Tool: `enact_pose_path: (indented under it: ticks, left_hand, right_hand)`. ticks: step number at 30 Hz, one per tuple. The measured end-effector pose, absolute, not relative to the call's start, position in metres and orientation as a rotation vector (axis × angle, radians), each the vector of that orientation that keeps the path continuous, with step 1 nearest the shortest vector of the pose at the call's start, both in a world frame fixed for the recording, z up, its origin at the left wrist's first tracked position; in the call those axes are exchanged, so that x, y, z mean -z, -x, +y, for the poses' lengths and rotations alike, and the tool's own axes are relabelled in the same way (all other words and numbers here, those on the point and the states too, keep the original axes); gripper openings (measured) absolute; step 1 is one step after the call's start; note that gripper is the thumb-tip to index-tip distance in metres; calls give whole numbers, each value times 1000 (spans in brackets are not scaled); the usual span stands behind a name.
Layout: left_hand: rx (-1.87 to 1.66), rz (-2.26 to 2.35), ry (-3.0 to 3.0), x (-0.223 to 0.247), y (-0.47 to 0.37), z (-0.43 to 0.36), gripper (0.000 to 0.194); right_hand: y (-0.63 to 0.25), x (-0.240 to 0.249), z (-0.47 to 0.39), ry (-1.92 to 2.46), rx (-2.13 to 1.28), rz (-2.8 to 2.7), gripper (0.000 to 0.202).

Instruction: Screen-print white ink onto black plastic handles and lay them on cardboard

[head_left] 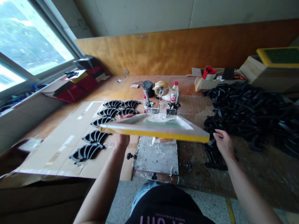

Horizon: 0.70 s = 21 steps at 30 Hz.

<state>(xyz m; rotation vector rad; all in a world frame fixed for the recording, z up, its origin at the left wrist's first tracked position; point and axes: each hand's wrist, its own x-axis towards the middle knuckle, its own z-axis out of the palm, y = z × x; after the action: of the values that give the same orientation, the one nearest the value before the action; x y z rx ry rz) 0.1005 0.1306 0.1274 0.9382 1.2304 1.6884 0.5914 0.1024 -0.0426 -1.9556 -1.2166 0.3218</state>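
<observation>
A screen frame [158, 132] with a yellow front edge is tilted up above a metal base plate [156, 157]. My left hand [122, 137] grips the frame's left side, its thumb partly over the rim and its other fingers hidden beneath. To the right of the frame, my right hand [223, 143] has its fingers pinched at the edge of a heap of black curved parts [254, 115]; what it holds, if anything, is too small to name. Several black ribbed parts [87, 152] lie in rows on cardboard to the left.
Behind the frame stand a clamp post [177, 99], a tape roll [161, 88], a black jar [148, 88] and a red-capped bottle [174, 92]. Boxes [257, 73] sit at the back right; red and black boxes [81, 82] lie by the window.
</observation>
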Motion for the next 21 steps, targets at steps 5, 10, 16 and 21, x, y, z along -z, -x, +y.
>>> enact_pose_path:
  ticks: [5, 10, 16, 21]
  left_hand:
    - [-1117, 1497, -964, -82, -64, 79, 55]
    - [-922, 1430, -971, -10, -57, 56, 81]
    - [-951, 1500, -955, 25, -58, 61, 78]
    - [-923, 1512, -939, 20, -57, 61, 66]
  right_hand:
    - [-476, -14, 144, 1552, -607, -1504, 42]
    - [-355, -52, 194, 1331, -221, -1964, 55]
    - [-312, -40, 217, 1603, -123, -2381, 14]
    - [-320, -28, 209, 1740, -39, -2371, 11]
